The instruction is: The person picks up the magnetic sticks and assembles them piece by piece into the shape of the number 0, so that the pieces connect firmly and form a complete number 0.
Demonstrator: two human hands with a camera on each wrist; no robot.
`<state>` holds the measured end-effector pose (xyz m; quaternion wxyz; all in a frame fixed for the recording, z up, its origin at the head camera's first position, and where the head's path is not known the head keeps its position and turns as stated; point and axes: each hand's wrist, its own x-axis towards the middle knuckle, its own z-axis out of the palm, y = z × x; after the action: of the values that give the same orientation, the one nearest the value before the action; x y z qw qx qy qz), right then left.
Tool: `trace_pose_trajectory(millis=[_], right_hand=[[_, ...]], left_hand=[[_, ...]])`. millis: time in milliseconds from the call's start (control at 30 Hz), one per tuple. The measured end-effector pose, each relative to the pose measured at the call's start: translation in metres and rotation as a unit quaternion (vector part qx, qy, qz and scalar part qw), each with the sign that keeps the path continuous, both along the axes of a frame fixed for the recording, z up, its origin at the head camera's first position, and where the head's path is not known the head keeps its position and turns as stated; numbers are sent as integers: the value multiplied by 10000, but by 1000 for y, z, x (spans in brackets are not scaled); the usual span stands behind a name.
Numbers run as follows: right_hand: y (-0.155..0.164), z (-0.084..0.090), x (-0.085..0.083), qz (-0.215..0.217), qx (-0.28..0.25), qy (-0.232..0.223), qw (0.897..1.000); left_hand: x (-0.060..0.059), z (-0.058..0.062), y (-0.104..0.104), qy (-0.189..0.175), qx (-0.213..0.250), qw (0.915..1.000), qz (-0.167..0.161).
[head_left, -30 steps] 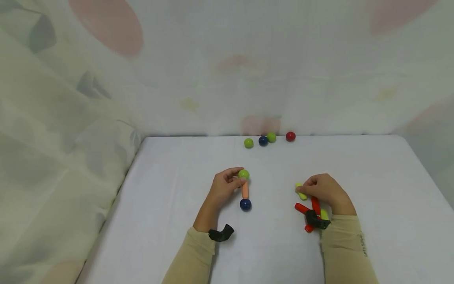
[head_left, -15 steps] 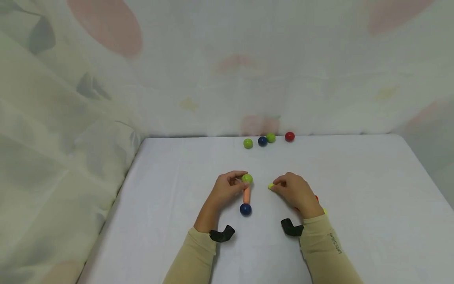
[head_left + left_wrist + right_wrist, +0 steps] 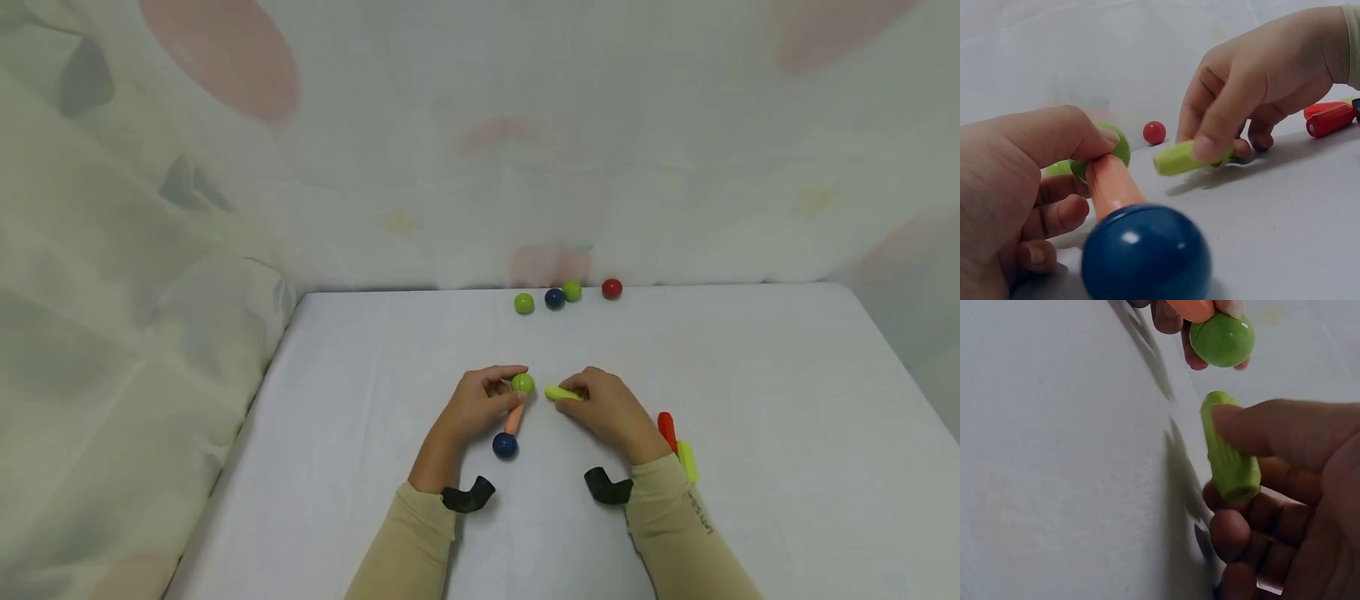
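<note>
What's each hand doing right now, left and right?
Left hand: pinches the green ball atop the orange stick with the blue ball.
Right hand: pinches a yellow-green stick, its tip near that green ball.

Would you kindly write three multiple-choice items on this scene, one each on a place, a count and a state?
1. Where do the loose balls lie?
A. along the table's far edge
B. beside the left sleeve
C. under the right hand

2. How many loose balls lie there?
A. two
B. four
C. six

3. What does the right hand do with the yellow-green stick?
A. pinches it
B. rests flat on it
C. hovers apart from it

Answers:
1 A: the red ball and its neighbours sit by the backdrop.
2 B: two green, one blue, one red.
3 A: thumb and fingers clasp it.
</note>
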<state>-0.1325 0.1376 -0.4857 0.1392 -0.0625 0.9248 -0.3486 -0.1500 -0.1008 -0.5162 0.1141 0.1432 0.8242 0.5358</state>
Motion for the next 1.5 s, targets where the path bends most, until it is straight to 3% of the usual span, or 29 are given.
trace_pose_trajectory(millis=[133, 367, 567, 833, 1067, 1200, 1500], right_hand=[[0, -1, 0, 71, -295, 158, 9994], [-4, -1, 2, 327, -863, 386, 9950], [-5, -3, 2, 168, -1096, 605, 9920], [-4, -5, 2, -212, -1368, 422, 9895], [-8, -7, 0, -162, -1380, 319, 9898], [-9, -7, -1, -201, -1329, 266, 9906], [-10, -9, 2, -228, -1475, 101, 9887]], left_hand=[[0, 2, -1, 147, 42, 9998, -90], [1, 1, -1, -27, 128, 9998, -142], [0, 1, -1, -27, 138, 9998, -158], [0, 2, 1, -102, 119, 9994, -295], [1, 0, -1, -131, -116, 9998, 4], [0, 0, -1, -93, -19, 9999, 101], [1, -2, -1, 39, 58, 10000, -64]])
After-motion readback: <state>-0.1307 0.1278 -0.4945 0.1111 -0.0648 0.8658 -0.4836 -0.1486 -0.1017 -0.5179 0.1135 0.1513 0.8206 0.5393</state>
